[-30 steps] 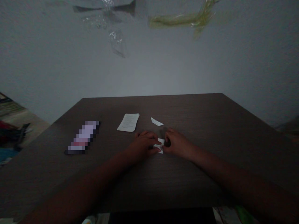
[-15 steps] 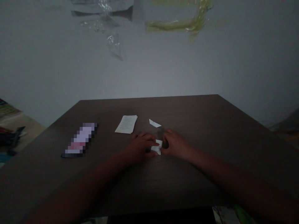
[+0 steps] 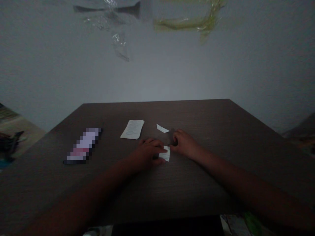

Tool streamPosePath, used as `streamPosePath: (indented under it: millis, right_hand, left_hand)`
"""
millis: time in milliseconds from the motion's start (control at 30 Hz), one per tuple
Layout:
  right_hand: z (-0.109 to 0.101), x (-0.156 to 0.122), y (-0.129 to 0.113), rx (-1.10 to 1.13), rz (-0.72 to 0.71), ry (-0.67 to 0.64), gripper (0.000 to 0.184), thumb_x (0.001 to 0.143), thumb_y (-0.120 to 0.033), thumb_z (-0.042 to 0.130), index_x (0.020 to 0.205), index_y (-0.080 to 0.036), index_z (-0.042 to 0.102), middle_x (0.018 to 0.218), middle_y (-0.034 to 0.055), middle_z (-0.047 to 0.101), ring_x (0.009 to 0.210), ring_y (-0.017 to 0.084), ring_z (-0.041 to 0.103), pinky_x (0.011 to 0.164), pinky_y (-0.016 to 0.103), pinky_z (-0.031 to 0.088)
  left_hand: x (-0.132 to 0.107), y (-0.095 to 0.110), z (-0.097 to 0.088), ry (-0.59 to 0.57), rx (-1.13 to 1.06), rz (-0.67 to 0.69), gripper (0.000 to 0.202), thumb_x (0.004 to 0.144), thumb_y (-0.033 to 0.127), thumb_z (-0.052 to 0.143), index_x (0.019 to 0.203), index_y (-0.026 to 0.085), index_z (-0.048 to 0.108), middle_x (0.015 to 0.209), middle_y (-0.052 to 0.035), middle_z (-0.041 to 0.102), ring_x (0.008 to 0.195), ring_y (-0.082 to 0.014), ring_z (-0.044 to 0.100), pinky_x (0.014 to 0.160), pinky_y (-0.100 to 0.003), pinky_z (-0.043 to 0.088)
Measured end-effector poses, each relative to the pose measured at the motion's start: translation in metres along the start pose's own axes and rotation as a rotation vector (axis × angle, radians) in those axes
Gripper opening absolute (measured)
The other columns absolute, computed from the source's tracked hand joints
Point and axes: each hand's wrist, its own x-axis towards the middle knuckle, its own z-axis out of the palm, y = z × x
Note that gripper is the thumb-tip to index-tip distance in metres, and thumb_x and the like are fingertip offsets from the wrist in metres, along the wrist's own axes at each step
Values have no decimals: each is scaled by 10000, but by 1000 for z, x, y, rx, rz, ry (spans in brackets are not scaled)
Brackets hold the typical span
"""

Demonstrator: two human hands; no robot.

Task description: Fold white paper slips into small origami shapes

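A small folded white paper [image 3: 166,154] lies on the dark wooden table [image 3: 221,137] in front of me. My left hand [image 3: 147,151] rests on the table with its fingers curled, pressing the paper's left side. My right hand [image 3: 183,143] is loosely closed, its fingertips at the paper's upper right corner. A white paper scrap [image 3: 162,128] lies just beyond the hands. A printed paper slip [image 3: 133,129] lies farther left.
A blurred flat rectangular object [image 3: 83,146] lies on the table's left part. The grey wall behind carries peeling clear and yellowish tape [image 3: 187,23]. Clutter shows on the floor at the far left [image 3: 10,144].
My right hand has shifted slightly back and up, off the paper's right side to its upper corner, so more of the paper shows. My left hand keeps pressing it.
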Motion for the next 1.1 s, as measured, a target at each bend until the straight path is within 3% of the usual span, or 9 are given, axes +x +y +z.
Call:
streamPosePath:
  millis: [167,300,433,600,800,1100]
  right_hand:
    - [-3,-9,-9,-25,-56,-3,356,967,-197,1003,900,-265,660,1086,57,752,976,255,691,800,348,480]
    - [-7,-27,-24,0,-97,-92,387,909,-210,1055,921,-259,671,1079,49,756,987,256,712,805,350,481]
    - [-6,-36,-30,18,-134,-90,370,884,-189,1069,935,-249,708,1059,33,741,994,246,712,831,347,481]
    - [-2,-21,-14,34,-93,-63,340,931,-211,1040,918,-259,704,1051,43,739,894,228,660,776,353,466]
    - [2,3,9,-19,-43,18,337,971,-232,1016,903,-275,689,1069,58,755,923,259,687,782,368,495]
    - [8,-7,12,109,-127,61,207,1047,-166,863,1019,-268,685,1153,56,767,1040,268,710,914,386,525]
  left_hand:
    - [-1,0,-2,11,43,10,382,1172,370,951,1553,402,964,1601,-46,918,1546,-395,783,1275,-515,541]
    - [-1,0,-2,-6,70,10,391,1186,355,929,1572,412,958,1639,-48,906,1582,-397,775,1312,-548,532]
    - [-2,-1,-1,-19,67,9,355,1203,384,912,1553,403,963,1627,-55,909,1585,-391,774,1336,-561,528]
    - [-3,2,-2,5,35,30,363,1190,322,912,1544,378,968,1603,-70,913,1582,-411,774,1356,-591,518]
    - [-1,1,-3,18,1,43,353,1171,308,919,1518,336,977,1584,-80,917,1546,-405,784,1356,-571,524]
    - [-2,0,-8,11,67,92,297,1224,318,863,1500,326,973,1491,-90,934,1464,-384,817,1435,-606,471]
